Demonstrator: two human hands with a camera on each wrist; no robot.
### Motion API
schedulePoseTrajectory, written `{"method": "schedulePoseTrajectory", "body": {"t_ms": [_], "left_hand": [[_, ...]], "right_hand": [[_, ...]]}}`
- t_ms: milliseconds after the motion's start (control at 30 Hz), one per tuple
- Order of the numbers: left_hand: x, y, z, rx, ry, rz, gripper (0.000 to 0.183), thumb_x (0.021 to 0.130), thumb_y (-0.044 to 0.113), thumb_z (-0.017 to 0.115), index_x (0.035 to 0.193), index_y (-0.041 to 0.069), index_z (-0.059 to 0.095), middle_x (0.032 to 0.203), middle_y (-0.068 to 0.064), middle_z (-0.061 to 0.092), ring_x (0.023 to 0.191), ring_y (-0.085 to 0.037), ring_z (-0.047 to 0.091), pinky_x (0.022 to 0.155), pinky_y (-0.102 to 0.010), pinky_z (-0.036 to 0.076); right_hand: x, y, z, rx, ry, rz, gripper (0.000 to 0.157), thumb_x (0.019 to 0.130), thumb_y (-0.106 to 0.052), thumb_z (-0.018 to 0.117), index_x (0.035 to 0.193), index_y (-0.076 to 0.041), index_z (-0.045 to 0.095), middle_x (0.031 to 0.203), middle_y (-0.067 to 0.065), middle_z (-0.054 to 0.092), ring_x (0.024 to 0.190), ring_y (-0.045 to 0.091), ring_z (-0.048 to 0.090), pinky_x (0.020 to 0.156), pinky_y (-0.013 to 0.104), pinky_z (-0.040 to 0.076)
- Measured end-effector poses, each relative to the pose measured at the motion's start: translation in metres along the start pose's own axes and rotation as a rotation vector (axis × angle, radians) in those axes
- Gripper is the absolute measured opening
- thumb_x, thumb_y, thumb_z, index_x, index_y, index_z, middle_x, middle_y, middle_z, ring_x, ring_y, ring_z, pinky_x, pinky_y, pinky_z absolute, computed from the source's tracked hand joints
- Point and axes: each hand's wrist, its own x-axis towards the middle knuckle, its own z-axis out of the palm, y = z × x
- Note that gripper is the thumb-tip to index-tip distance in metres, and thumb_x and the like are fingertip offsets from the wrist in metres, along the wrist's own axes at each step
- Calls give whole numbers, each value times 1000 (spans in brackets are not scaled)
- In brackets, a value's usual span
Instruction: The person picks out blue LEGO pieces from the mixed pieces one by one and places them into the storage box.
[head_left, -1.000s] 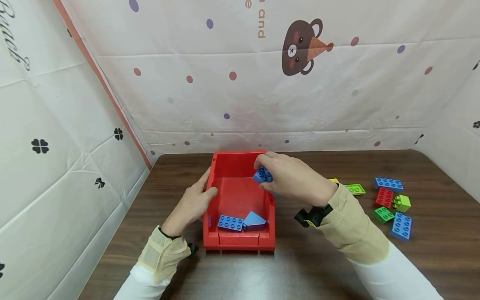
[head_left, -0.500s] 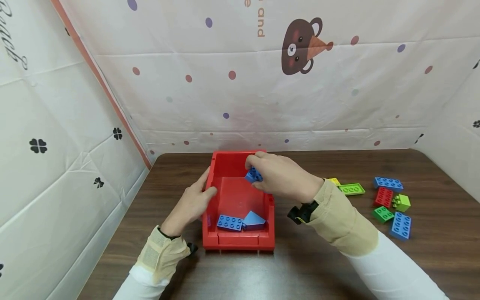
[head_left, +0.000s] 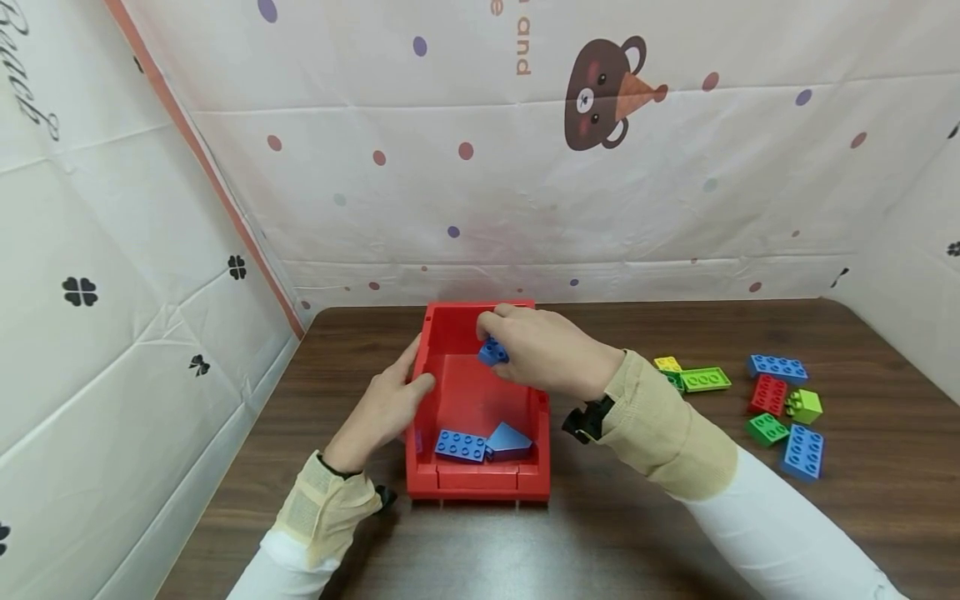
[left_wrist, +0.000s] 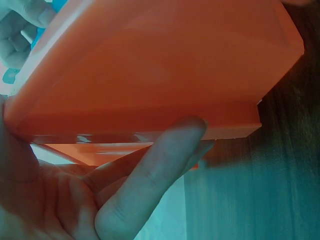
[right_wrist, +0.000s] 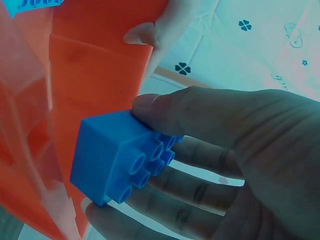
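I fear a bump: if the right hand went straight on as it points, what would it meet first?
Probably the left wall of the red bin, held by the left hand; the blue toy brick in the right hand would touch first. Height is unclear, so it might pass above.

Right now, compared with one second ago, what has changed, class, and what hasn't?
The right hand has carried its blue brick leftward, farther over the red bin; the sleeve hides less of the yellow brick. Nothing was newly gripped or released. The left hand, studded block and sloped block stayed put.
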Motion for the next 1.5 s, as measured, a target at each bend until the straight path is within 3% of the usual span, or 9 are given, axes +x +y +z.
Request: {"method": "schedulePoseTrajectory", "body": {"t_ms": [133, 400, 667, 967, 1333, 1500], "left_hand": [[0, 0, 0, 1, 4, -5, 74, 103, 26, 51, 171, 30, 23, 126, -20, 66, 86, -30, 70, 68, -43, 63], [0, 0, 0, 9, 4, 11, 74, 103, 24, 50, 171, 29, 22, 128, -19, 66, 92, -33, 72, 74, -44, 63], [0, 1, 0, -21, -4, -21, 74, 103, 25, 51, 171, 31, 23, 123, -24, 68, 85, -32, 74, 61, -44, 64], [0, 1, 1, -32, -3, -22, 75, 102, 24, 51, 171, 30, 23, 123, -25, 68, 85, -33, 74, 60, -44, 64], [0, 1, 1, -45, -6, -8, 74, 102, 23, 51, 171, 31, 23, 123, -24, 68, 86, -33, 74, 63, -45, 64], [0, 1, 1, -46, -5, -11, 75, 102, 23, 51, 171, 30, 23, 123, -24, 68, 85, -32, 74, 63, -44, 64]], "right_hand": [[4, 0, 2, 3, -9, -12, 38, 89, -17, 86, 120, -6, 68, 103, 7, 64, 86, 18, 61, 77, 30, 59], [13, -3, 4, 38, -42, -10, 42, 87, -18, 89, 122, -7, 69, 106, 7, 67, 89, 18, 62, 79, 30, 59], [24, -7, 8, 108, -116, -3, 36, 90, -18, 86, 120, -8, 68, 95, 3, 61, 84, 17, 61, 74, 26, 55], [34, -6, 15, 102, -127, -12, 35, 91, -17, 85, 120, -7, 68, 94, 3, 62, 84, 17, 61, 75, 26, 56], [48, -1, 22, 172, -146, -7, 30, 94, -19, 83, 116, -9, 66, 91, 2, 63, 77, 15, 64, 75, 26, 55], [53, -2, 24, 151, -139, 1, 33, 94, -20, 82, 121, -8, 68, 97, 2, 64, 84, 16, 64, 78, 26, 56]]}}
